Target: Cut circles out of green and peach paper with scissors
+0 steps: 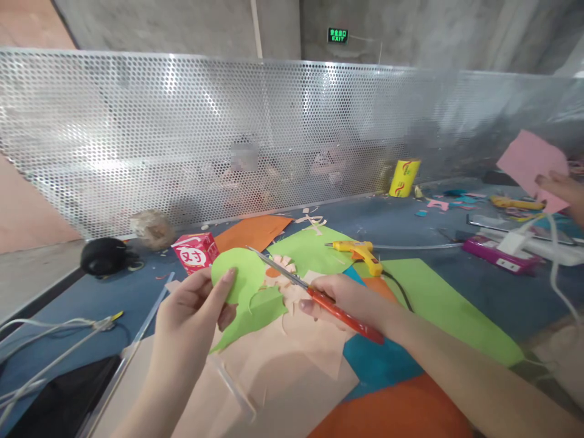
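Observation:
My left hand (196, 304) pinches a light green paper cut-out (244, 286) with a rounded top, holding it up over the table. My right hand (347, 301) grips red-handled scissors (319, 295); their blades point up and left and lie across the green paper's right edge. Under both hands lie peach, green, blue and orange paper sheets (283, 359).
A yellow glue gun (358, 250) lies behind my right hand, with a red and white carton (195, 251) at the left. A perforated metal screen (182, 134) closes off the back. Another person's hand (559, 188) holds pink paper (529, 161) at the far right. Cables (50, 340) trail along the left edge.

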Available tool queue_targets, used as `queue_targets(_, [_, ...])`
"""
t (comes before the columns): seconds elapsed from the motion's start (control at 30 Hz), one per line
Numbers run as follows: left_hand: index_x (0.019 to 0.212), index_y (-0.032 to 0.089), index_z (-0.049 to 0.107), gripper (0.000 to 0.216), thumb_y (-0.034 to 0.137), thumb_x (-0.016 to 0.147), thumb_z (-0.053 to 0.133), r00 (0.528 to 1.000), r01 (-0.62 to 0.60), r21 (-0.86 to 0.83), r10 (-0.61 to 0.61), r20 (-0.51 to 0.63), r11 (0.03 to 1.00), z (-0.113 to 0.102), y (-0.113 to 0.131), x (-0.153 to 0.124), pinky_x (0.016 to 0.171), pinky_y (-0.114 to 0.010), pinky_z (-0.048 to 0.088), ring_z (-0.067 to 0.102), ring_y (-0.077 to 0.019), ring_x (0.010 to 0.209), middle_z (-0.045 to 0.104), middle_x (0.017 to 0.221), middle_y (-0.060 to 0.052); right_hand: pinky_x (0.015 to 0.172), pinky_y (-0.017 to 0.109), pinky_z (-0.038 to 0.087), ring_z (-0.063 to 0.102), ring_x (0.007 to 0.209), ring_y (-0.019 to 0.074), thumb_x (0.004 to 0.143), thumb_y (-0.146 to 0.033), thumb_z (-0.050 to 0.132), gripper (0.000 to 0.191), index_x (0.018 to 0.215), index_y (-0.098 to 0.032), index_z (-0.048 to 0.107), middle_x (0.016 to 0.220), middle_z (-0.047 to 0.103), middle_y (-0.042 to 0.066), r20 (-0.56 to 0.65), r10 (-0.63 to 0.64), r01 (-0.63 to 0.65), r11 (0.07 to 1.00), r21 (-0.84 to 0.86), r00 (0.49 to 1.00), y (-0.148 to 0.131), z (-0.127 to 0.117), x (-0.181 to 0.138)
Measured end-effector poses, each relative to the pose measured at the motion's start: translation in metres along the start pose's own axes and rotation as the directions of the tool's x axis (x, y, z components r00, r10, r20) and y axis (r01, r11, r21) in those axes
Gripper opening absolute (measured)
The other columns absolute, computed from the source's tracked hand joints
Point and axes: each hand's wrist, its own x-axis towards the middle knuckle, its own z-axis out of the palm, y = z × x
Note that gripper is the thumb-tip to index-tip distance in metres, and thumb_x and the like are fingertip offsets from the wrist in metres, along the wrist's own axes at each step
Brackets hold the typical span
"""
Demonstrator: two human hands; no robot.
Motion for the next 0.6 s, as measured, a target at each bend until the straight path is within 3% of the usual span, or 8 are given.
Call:
queue_targets(0.33, [0.066, 0.015, 0.066, 0.034, 0.043, 0.056, 0.082, 0.997, 0.064, -0.026, -0.063, 0.034, 0.998, -0.0024, -0.0033, 0.0036, 0.035, -0.012, 0.032, 0.035, -0.0008, 0.037, 0.048, 0.044, 0.007, 0.048, 0.024, 0.029, 0.040, 0.054, 0.0100, 0.080, -0.049, 0.063, 0.039, 0.063, -0.020, 0.043, 0.064, 0.039, -0.005, -0.013, -0.058, 0.059, 0.997, 0.043, 0.998, 0.0052, 0.0013, 0.0021])
queue_targets(0.6, [0.066, 0.015, 0.065, 0.038, 0.045, 0.051, 0.084, 0.997, 0.080, -0.032, -0.079, 0.007, 0.996, -0.0019, -0.0009, 0.0037, 0.036, -0.011, 0.034, 0.038, -0.0007, 0.037, 0.052, 0.046, 0.006, 0.047, 0.023, 0.029, 0.039, 0.053, 0.0098, 0.078, -0.054, 0.064, 0.042, 0.063, -0.020, 0.045, 0.062, 0.039, -0.005, -0.008, -0.008, 0.009, 1.000, 0.027, 1.000, -0.0006, -0.0013, -0.0013])
